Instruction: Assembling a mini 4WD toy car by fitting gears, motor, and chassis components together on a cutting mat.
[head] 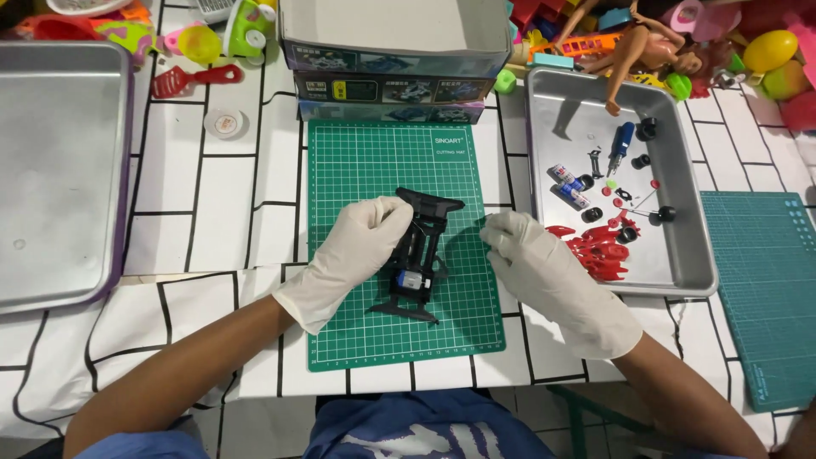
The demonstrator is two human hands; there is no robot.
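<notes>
Probably a hobby workbench, green cutting mat, metal parts tray, heaped toys

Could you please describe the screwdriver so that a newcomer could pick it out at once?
Look in the metal tray right of the green cutting mat. Near its middle lies the screwdriver, the only blue-handled tool there, above the red plastic parts and among small black wheels.
</notes>
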